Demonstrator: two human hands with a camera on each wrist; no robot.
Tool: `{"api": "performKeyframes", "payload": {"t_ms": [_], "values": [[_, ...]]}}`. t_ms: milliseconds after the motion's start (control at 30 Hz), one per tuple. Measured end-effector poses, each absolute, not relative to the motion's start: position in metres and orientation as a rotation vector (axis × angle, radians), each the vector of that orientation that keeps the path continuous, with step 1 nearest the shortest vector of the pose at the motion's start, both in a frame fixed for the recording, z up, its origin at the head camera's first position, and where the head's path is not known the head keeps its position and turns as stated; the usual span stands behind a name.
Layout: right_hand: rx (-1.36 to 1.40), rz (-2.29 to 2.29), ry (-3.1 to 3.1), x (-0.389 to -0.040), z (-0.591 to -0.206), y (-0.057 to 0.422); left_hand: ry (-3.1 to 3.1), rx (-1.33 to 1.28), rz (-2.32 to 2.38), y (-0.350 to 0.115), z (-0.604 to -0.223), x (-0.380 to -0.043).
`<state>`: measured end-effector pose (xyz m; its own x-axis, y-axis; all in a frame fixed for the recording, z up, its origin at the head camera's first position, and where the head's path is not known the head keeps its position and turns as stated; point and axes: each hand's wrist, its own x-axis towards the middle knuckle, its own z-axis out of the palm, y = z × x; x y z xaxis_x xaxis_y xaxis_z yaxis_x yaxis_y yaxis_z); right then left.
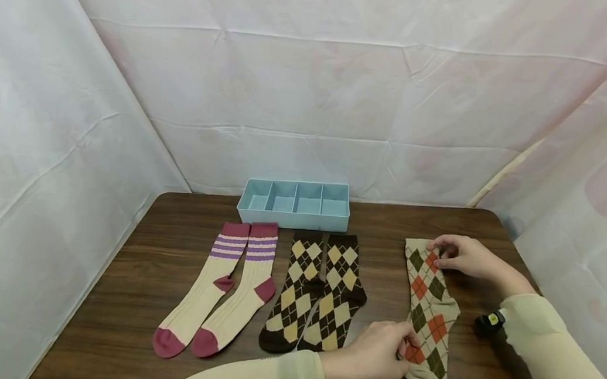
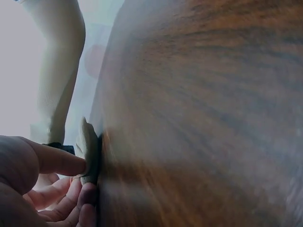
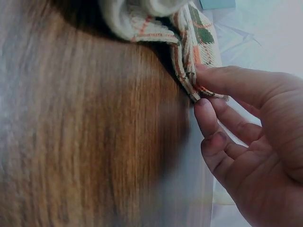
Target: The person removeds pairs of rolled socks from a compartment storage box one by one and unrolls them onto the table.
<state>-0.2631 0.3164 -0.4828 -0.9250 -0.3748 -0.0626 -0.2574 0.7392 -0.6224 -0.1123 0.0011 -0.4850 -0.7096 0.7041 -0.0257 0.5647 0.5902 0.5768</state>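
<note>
A cream argyle sock (image 1: 427,304) with orange and green diamonds lies at the right of the table, its cuff toward the back. My left hand (image 1: 376,353) pinches its left edge close to the toe; in the left wrist view the thumb and fingers meet on the cream fabric (image 2: 86,146). At the cuff end, my right hand (image 1: 462,256) pinches the right edge between thumb and fingers. Several layers of knit fabric (image 3: 182,56) show at that pinch in the right wrist view. Whether a second sock lies underneath, I cannot tell.
Left of my hands lie two brown argyle socks (image 1: 296,294) side by side. Farther left are two cream socks (image 1: 243,291) with maroon toes and purple stripes. A light blue divided box (image 1: 293,220) stands at the back of the wooden table (image 1: 183,251), before a cloth backdrop.
</note>
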Motion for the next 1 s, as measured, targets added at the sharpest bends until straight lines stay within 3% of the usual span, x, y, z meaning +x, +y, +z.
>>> {"api": "performKeyframes", "payload": {"t_ms": [533,767,1000], "values": [[-0.454,-1.017,2.768,-0.257,-0.469,0.312,2.467,1.017,1.137,-0.007,-0.481,-0.106],[-0.470,-1.058,2.764,-0.259,-0.454,0.309,2.221,0.745,1.420,-0.013,-0.478,-0.104],[-0.467,-1.060,2.811,-0.264,-0.444,0.297,2.081,0.660,1.560,-0.036,-0.478,-0.111]]}}
